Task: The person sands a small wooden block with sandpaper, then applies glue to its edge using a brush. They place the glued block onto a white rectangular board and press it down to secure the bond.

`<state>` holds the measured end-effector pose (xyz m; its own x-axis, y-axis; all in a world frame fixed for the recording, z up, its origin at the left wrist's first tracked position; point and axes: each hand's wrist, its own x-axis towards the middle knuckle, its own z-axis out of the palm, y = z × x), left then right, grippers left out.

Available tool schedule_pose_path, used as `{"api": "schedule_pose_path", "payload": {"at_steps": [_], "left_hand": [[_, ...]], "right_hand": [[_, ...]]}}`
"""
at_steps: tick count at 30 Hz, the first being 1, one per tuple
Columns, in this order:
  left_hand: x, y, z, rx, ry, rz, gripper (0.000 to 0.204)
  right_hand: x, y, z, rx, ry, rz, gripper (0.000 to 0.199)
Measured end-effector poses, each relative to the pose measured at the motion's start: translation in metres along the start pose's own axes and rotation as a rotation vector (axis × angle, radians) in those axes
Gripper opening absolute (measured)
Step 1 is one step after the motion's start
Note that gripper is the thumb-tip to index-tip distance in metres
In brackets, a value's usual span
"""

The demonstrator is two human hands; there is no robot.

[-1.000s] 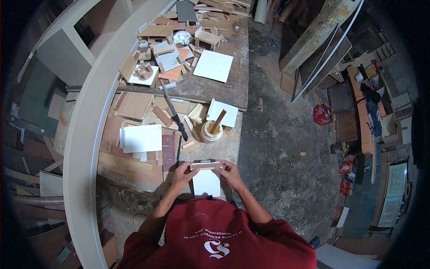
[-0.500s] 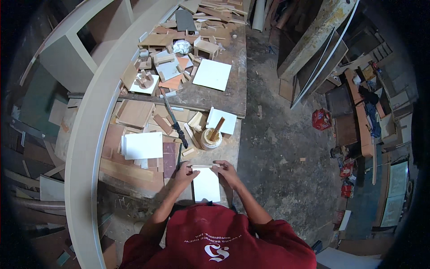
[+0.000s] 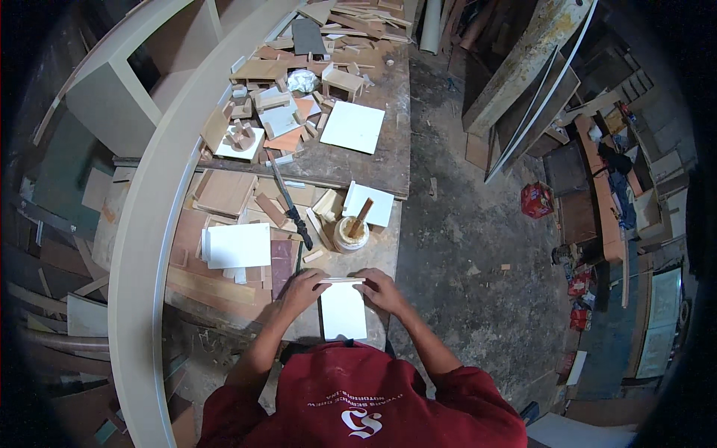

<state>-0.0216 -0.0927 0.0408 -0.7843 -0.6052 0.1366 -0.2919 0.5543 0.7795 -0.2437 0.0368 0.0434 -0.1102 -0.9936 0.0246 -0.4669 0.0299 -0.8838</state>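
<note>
Together, the left hand (image 3: 302, 287) and right hand (image 3: 382, 290) gripped the ends of a thin wooden strip (image 3: 343, 281), pressing it along the far edge of a white panel (image 3: 343, 311) on the workbench (image 3: 388, 246). A glue pot (image 3: 350, 233) stood at twelve o'clock, near the strip.

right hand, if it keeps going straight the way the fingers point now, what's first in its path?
The right hand points inward along the thin strip standing on the white panel. Continuing that way, it would likely meet the left hand at the strip's other end, though depth is unclear.
</note>
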Motion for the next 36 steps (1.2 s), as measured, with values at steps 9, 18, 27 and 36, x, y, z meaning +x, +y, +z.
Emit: {"api": "schedule_pose_path", "payload": {"at_steps": [9,18,27,36], "left_hand": [[-0.003,-0.013,0.006,0.009,-0.011,0.009,0.021],[-0.002,-0.016,0.004,0.012,-0.031,0.037,0.022],[-0.005,-0.005,-0.013,-0.146,-0.144,-0.233,0.039],[-0.021,-0.026,0.019,-1.012,-0.05,-0.9,0.039]], "right_hand": [[-0.001,0.002,0.006,-0.054,0.026,0.082,0.024],[0.0,0.01,0.009,-0.065,0.048,0.023,0.026],[-0.01,0.01,0.016,0.306,0.042,0.322,0.034],[-0.005,-0.001,0.026,0.747,0.143,0.674,0.04]]}}
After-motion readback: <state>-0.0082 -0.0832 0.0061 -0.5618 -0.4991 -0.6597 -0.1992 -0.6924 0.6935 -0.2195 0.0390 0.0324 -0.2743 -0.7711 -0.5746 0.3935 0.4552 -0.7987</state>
